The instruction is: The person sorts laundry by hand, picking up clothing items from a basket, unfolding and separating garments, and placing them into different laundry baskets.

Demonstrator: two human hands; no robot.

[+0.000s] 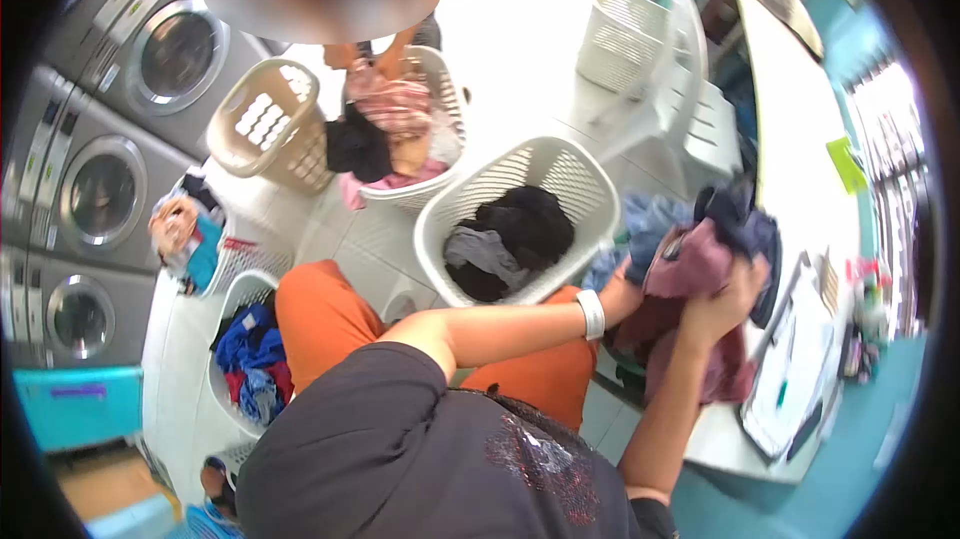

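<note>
Right hand (722, 301) is curled closed round a bunched maroon garment (692, 261), while left hand (622, 297) meets its near side; the folds hide those fingertips, so I cannot tell how firmly they grip. From where I watch, the garment is held up off the left edge of the white table (715, 444), to the right of the white basket (437, 239) with dark clothes (525, 224) in it. Navy cloth (735, 222) bunches against its top, and pale blue cloth (652, 219) lies just behind. I judge it soft, limp and fairly light, not fragile or slippery, but apt to sag and tangle with its neighbours. I would take it by a thick upper fold or a seam, one hand at each side. Beyond the basket, another person's hand (340, 57) hovers over other laundry (400, 104).
</note>
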